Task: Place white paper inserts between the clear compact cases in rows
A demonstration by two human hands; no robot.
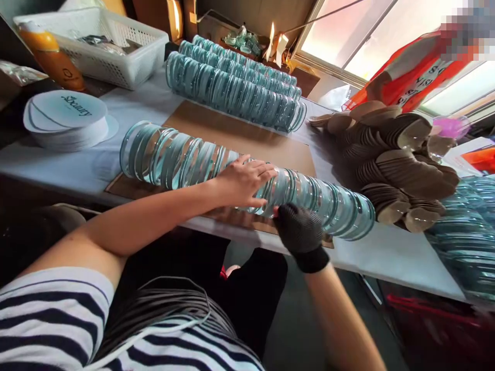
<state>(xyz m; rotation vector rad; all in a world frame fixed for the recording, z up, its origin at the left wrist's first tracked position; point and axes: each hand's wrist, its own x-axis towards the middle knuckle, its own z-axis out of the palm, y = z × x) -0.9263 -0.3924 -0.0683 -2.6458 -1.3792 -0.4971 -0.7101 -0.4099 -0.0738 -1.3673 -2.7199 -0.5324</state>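
A long row of round clear glass containers (174, 157) lies on its side along the table's near edge, on a brown cardboard sheet (247, 135). My left hand (244, 181), bare, rests over the middle of this row with its fingers stretched out. My right hand (299, 229) wears a dark knit glove with a fingertip showing bare. It is closed against the front of the row, right of the left hand. Whatever its fingers grip, if anything, is hidden. Behind the cardboard's middle lie more rows of the same glass containers (232, 87).
At left stand a stack of white round discs (65, 121), an orange bottle (54, 59) and a white plastic basket (131, 62). Brown cardboard discs (406, 165) are heaped at right, beside more stacked glass (467, 232). A person in an orange vest (410, 72) is behind them.
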